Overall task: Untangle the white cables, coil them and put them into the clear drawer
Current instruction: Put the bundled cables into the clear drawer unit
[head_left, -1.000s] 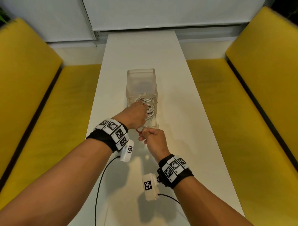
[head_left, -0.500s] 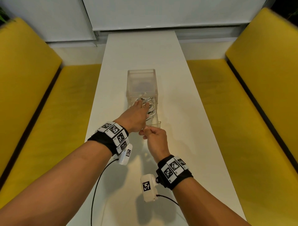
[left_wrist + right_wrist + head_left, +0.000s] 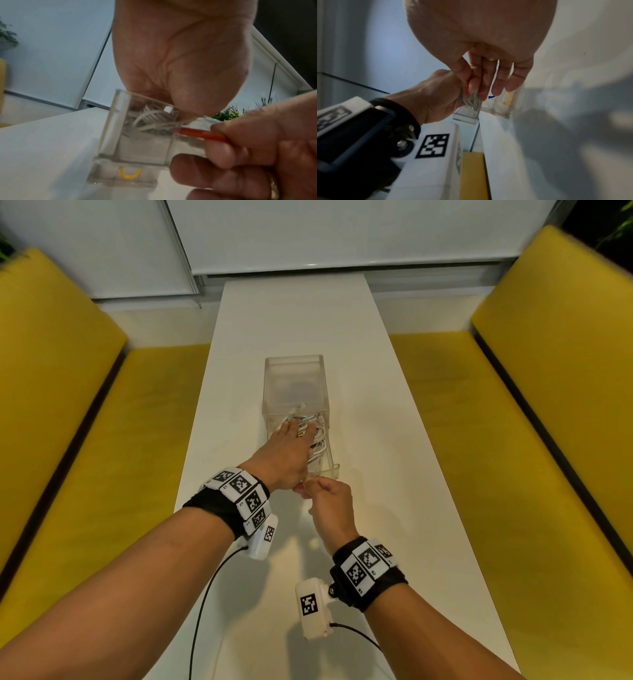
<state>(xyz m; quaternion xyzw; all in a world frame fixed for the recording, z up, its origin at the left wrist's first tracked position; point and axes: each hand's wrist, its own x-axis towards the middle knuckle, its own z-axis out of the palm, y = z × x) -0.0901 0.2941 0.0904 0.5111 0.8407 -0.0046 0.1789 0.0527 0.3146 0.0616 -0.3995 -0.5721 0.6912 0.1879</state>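
A clear drawer (image 3: 328, 471) is pulled out of its clear unit (image 3: 294, 381) toward me, and the coiled white cables (image 3: 320, 440) lie inside it. My left hand (image 3: 297, 429) reaches into the drawer and presses on the cables with stretched fingers. My right hand (image 3: 307, 485) pinches the red handle (image 3: 200, 133) at the drawer's front between thumb and forefinger. The right wrist view shows the same red handle (image 3: 467, 88) and the cables (image 3: 471, 101) behind the clear front. The left wrist view shows the cables (image 3: 150, 115) under my palm.
The unit stands mid-way along a long white table (image 3: 376, 405) between two yellow benches (image 3: 102, 440) (image 3: 531, 422). Lower drawers carry a blue handle (image 3: 491, 96) and a yellow handle (image 3: 508, 98). Black leads (image 3: 205, 594) hang from my wrist cameras.
My left hand's fingers have stretched flatter and further over the cables in the drawer. The right hand keeps its pinch on the handle; the drawer has hardly moved.
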